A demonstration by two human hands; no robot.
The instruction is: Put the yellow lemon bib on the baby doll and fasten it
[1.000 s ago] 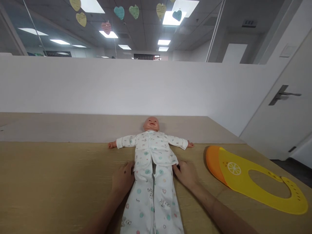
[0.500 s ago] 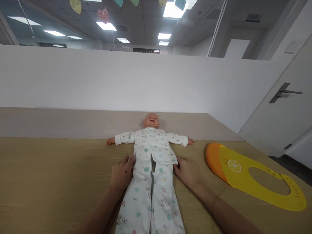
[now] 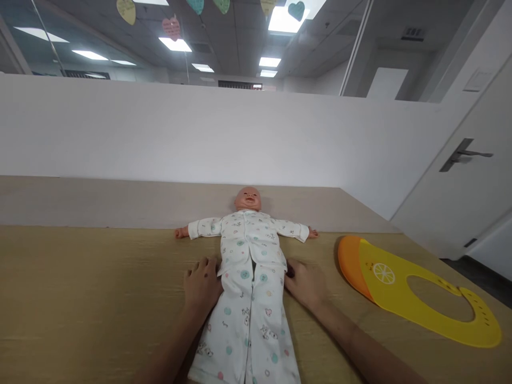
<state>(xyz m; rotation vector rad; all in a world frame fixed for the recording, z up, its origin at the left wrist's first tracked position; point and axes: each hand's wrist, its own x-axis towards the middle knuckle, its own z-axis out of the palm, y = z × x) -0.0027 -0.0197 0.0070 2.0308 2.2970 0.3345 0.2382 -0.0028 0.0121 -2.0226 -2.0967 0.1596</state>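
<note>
A baby doll (image 3: 248, 199) lies on its back with its arms spread sideways. It wears a white patterned baby shirt (image 3: 252, 237) and matching baby trousers (image 3: 260, 325). The shirt's lower front parts in a small gap above the trousers. At the left hip, my left hand (image 3: 202, 282) is closed at the trousers' side edge, fingers bent and thumb side against the cloth. On the opposite hip, my right hand (image 3: 304, 284) pinches the trousers near the waist, just below the shirt hem. Both hands' fingertips are partly hidden by cloth. The trouser bottoms run out of view.
A yellow and orange silicone bib (image 3: 390, 277) lies on the wooden table (image 3: 92, 298) to the right. Behind the doll is a pale ledge (image 3: 120, 202) against a white wall (image 3: 180, 133). A door with a metal handle (image 3: 460, 154) stands at the far right.
The trousers' top has shifted slightly, and the shirt's right hem corner now sits closer to the body. My left hand has moved a little to the right; my right hand stays nearly in place.
</note>
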